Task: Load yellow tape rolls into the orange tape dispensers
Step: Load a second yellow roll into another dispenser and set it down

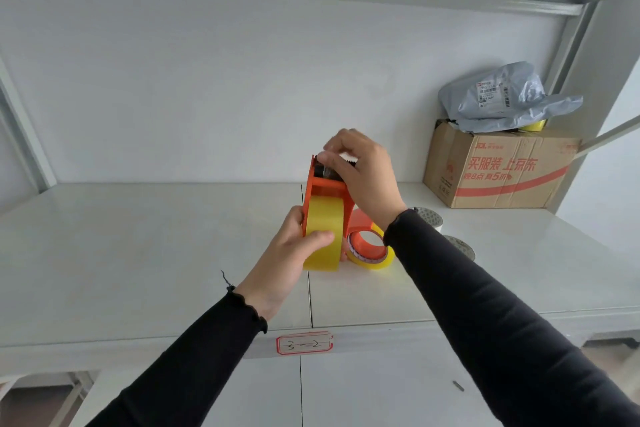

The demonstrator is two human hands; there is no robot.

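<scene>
An orange tape dispenser [323, 189] stands upright above the white shelf, with a yellow tape roll [322, 218] seated in its lower part. My left hand [294, 253] grips the roll and the dispenser's base, thumb across the yellow tape. My right hand [360, 177] is closed over the dispenser's top end by the serrated blade, fingers pinching there. Behind them a second yellow tape roll [375, 262] lies on the shelf with an orange dispenser part [363, 222] in it.
A cardboard box [498, 173] stands at the back right with a grey mailer bag [502, 97] on top. Two pale tape rolls [429, 218] lie right of my right arm. The shelf's front edge carries a red-bordered label [304, 342].
</scene>
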